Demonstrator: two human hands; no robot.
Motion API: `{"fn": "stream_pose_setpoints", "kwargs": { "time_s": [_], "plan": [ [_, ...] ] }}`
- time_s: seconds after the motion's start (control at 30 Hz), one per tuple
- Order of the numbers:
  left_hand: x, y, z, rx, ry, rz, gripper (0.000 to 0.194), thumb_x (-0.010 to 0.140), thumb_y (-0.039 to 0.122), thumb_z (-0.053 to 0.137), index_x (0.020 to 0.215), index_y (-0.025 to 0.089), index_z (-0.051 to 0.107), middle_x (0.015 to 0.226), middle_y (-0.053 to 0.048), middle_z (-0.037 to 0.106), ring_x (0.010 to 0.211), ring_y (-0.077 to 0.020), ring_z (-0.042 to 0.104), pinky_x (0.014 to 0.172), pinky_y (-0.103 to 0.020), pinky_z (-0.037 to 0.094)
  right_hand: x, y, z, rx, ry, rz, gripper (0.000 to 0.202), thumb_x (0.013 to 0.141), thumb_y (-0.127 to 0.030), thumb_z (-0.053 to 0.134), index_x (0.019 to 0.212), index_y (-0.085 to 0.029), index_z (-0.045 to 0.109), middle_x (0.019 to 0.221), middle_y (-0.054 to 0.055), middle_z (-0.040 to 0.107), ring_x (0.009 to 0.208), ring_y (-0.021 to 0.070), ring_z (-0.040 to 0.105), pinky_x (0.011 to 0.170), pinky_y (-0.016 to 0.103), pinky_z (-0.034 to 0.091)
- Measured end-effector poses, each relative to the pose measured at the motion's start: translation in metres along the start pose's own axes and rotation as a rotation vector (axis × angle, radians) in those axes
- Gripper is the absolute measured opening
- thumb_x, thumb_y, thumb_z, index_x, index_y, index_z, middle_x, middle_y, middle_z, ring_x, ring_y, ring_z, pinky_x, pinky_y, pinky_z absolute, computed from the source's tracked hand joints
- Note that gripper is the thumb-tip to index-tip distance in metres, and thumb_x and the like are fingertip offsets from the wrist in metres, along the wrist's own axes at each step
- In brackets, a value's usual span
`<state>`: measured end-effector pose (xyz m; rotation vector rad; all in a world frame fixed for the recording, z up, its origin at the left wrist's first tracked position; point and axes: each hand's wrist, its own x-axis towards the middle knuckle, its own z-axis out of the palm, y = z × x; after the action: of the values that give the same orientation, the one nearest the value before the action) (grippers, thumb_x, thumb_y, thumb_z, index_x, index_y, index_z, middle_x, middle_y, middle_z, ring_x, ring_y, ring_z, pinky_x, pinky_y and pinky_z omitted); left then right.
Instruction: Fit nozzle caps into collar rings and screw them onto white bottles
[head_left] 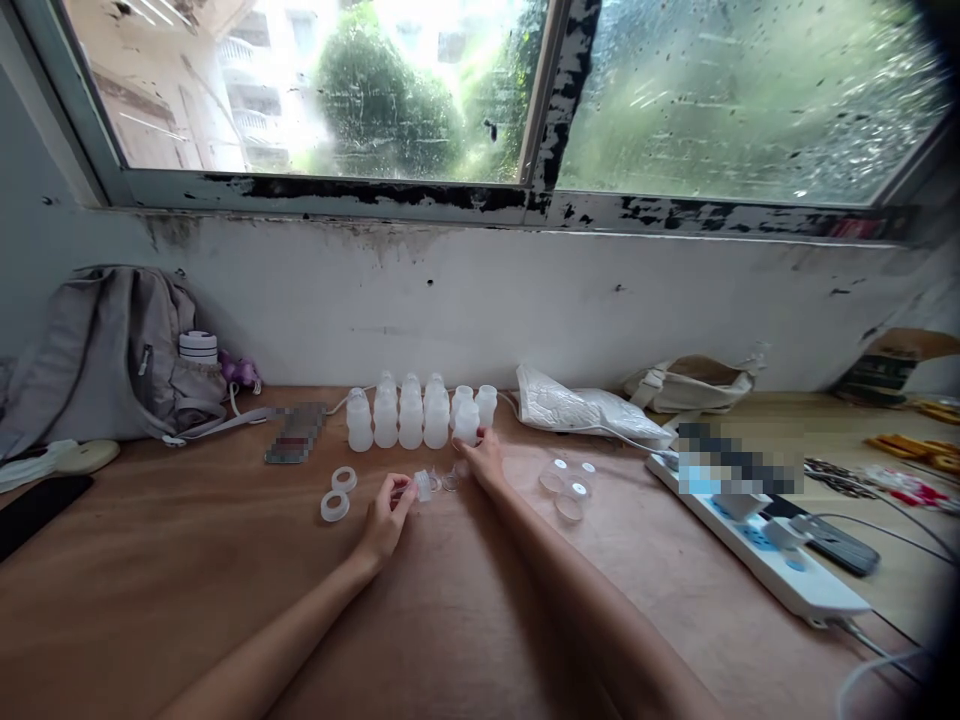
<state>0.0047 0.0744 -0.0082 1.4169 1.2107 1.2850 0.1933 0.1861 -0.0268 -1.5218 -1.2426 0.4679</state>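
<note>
My left hand (387, 515) is closed, pinching a small clear ribbed plastic piece (423, 486) between thumb and fingertips. My right hand (484, 461) reaches to a translucent white bottle (466, 418), with thumb and fingers around its lower part. Behind it, several more white bottles (410, 425) stand upright in rows near the wall. Between my hands, small clear rings (450, 482) lie on the table. Left of my left hand are two white ring-shaped caps (334, 506). To the right lie several clear round covers (568, 508), some with white dots.
A white power strip (772, 560) with plugs and cables runs along the right side, beside a dark phone (832, 545). A silvery-white packet (577, 405) and a beige bag (686, 385) lie at the back. At left sits a grey backpack (112, 350); a blurred flat object (296, 433) lies nearby.
</note>
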Motion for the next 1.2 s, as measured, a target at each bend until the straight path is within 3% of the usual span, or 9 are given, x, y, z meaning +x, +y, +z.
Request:
{"fn": "stream_pose_setpoints", "kwargs": {
  "time_s": [0.2, 0.33, 0.5, 0.7, 1.2],
  "plan": [
    [0.0, 0.0, -0.001, -0.082, 0.002, -0.024, 0.028, 0.08, 0.044, 0.044, 0.073, 0.018, 0.053, 0.063, 0.001, 0.057, 0.061, -0.0133, 0.053, 0.057, -0.022, 0.038, -0.027, -0.014, -0.025, 0.007, -0.024, -0.058, 0.044, 0.067, -0.036, 0.056, 0.104, -0.016, 0.044, 0.093, 0.009, 0.058, 0.081, 0.0231, 0.057, 0.071, 0.034, 0.045],
    [0.001, -0.001, 0.0, -0.142, 0.004, -0.054, 0.035, 0.08, 0.049, 0.041, 0.069, 0.017, 0.052, 0.057, 0.001, 0.056, 0.053, -0.0122, 0.052, 0.052, -0.022, 0.038, -0.061, -0.02, -0.056, -0.01, -0.183, -0.282, 0.041, 0.07, -0.032, 0.056, 0.109, -0.021, 0.046, 0.105, 0.006, 0.056, 0.093, 0.0217, 0.054, 0.079, 0.032, 0.043],
    [0.001, -0.002, 0.001, -0.173, -0.023, -0.14, 0.039, 0.081, 0.053, 0.037, 0.074, 0.016, 0.049, 0.054, 0.0, 0.058, 0.043, -0.0105, 0.05, 0.043, -0.02, 0.034, -0.094, -0.014, -0.078, -0.081, -0.279, -0.489, 0.042, 0.072, -0.029, 0.058, 0.108, -0.019, 0.041, 0.096, 0.007, 0.056, 0.087, 0.0213, 0.057, 0.075, 0.031, 0.047],
    [0.001, -0.003, 0.002, -0.155, -0.056, -0.144, 0.036, 0.08, 0.05, 0.042, 0.077, 0.016, 0.05, 0.059, 0.001, 0.059, 0.04, -0.0068, 0.048, 0.038, -0.016, 0.029, -0.096, -0.015, -0.079, -0.04, -0.354, -0.615, 0.041, 0.072, -0.026, 0.059, 0.109, -0.021, 0.041, 0.101, 0.008, 0.053, 0.091, 0.0221, 0.055, 0.077, 0.032, 0.046],
    [-0.002, 0.009, 0.003, -0.089, -0.061, -0.101, 0.028, 0.078, 0.043, 0.051, 0.09, 0.017, 0.052, 0.057, 0.004, 0.052, 0.046, -0.009, 0.05, 0.041, -0.018, 0.033, -0.094, -0.012, -0.079, -0.031, -0.266, -0.629, 0.041, 0.075, -0.017, 0.056, 0.113, -0.024, 0.045, 0.114, 0.01, 0.048, 0.107, 0.0241, 0.049, 0.088, 0.039, 0.043]
  ]
}}
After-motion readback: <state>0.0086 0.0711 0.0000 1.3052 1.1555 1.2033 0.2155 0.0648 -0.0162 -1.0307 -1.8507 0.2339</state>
